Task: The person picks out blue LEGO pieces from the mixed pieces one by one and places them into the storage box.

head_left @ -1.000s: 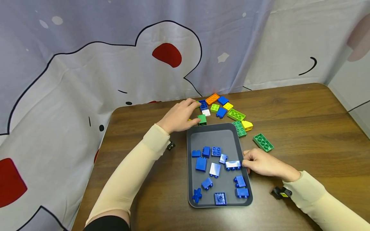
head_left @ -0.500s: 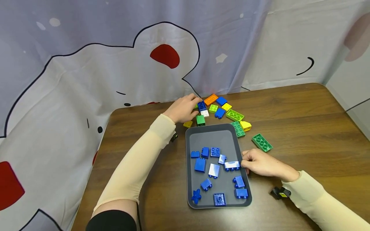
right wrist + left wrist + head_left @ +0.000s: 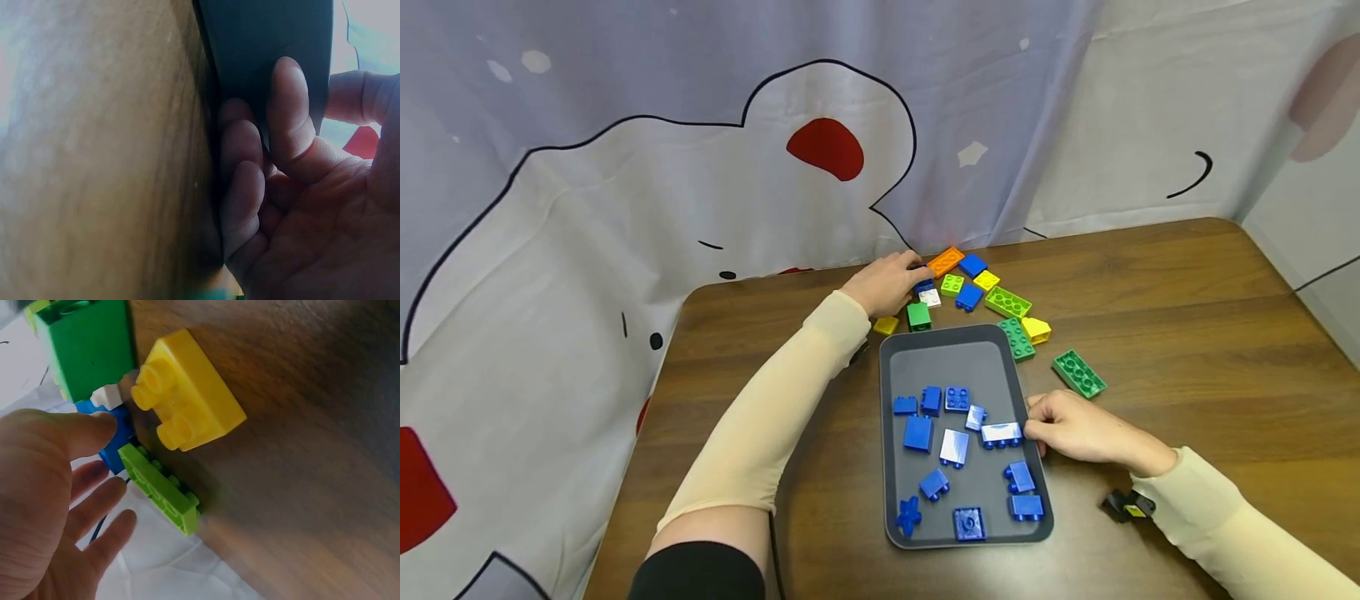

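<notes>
My left hand [image 3: 883,284] reaches to the far end of the table and holds a dark blue brick [image 3: 117,452] between thumb and index finger, its other fingers spread. The thumb hides part of that brick. Near the hand lie a white brick [image 3: 930,297], a green brick [image 3: 918,317], a yellow brick [image 3: 203,403] and a lime brick [image 3: 159,490]. My right hand [image 3: 1075,427] grips the right rim of a dark grey tray [image 3: 943,354], thumb on top and fingers against its outer side. Several blue bricks [image 3: 918,433] and a blue star-shaped piece [image 3: 908,516] lie in the tray.
Beyond the tray are an orange brick [image 3: 946,261], more blue bricks [image 3: 969,297], a long lime brick [image 3: 1007,302] and a yellow sloped brick [image 3: 1036,330]. Two green bricks, one by the tray corner [image 3: 1017,338], the other farther right [image 3: 1078,372], lie nearby. A printed curtain [image 3: 700,192] hangs behind the table.
My left hand has shifted right, over the dark blue brick, and its thumb has moved onto it. The yellow brick beside the green one has come into view. My right hand stays on the rim.
</notes>
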Demonstrator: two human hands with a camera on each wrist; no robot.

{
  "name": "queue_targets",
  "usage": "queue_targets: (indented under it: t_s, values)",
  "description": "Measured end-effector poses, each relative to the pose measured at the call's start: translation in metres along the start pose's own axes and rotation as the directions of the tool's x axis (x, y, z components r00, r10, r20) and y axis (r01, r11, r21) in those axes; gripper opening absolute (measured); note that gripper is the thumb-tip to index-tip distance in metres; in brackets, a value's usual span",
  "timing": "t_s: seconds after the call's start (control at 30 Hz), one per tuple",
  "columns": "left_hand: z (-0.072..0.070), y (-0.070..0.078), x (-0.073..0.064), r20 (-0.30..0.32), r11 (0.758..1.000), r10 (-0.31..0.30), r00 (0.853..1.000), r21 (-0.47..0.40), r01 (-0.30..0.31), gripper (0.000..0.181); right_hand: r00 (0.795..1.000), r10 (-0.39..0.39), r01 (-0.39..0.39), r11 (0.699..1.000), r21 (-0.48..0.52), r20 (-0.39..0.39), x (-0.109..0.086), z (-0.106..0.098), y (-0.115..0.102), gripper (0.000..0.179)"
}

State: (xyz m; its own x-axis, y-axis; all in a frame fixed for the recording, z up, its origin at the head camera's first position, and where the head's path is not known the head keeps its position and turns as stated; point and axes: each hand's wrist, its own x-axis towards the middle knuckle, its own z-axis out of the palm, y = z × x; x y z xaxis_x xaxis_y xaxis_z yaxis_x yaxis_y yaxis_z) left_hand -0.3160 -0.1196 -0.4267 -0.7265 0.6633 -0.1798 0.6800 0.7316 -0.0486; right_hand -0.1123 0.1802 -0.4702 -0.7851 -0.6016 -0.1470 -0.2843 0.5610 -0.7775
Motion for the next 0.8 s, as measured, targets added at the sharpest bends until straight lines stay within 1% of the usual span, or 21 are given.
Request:
queue_targets:
  t_s: [0.07,0.23,0.37,0.47,0.63,0.8]
  values:
    - [0.001,0.000,0.001,0.007,1.000,0.004,1.000,0.002,-0.004,0.052,1.000,-0.008,0.008,1.000,0.000,-0.003,0.000,0.000,0.000,0.034]
    - [0.002,0.000,0.003,0.002,1.000,-0.002,1.000,0.016,0.002,0.050,1.000,-0.025,0.026,1.000,0.003,-0.009,0.000,-0.001,-0.001,0.034]
    - [0.003,0.000,0.004,-0.011,0.999,0.008,1.000,0.042,-0.007,0.045,1.000,-0.021,0.021,1.000,0.004,-0.004,0.000,-0.001,-0.002,0.033]
    - [0.004,0.000,0.003,-0.028,0.999,0.020,0.999,0.046,-0.019,0.040,1.000,-0.013,0.014,1.000,0.011,-0.001,0.000,-0.001,-0.002,0.033]
    - [0.003,-0.001,0.000,-0.051,0.999,0.028,0.998,0.023,-0.027,0.041,1.000,-0.010,0.010,1.000,0.021,0.002,-0.001,-0.002,-0.004,0.032]
    - [-0.003,-0.005,-0.006,-0.093,1.000,0.015,0.996,-0.019,-0.017,0.046,1.000,-0.001,0.001,1.000,0.020,0.003,-0.001,-0.003,-0.005,0.032]
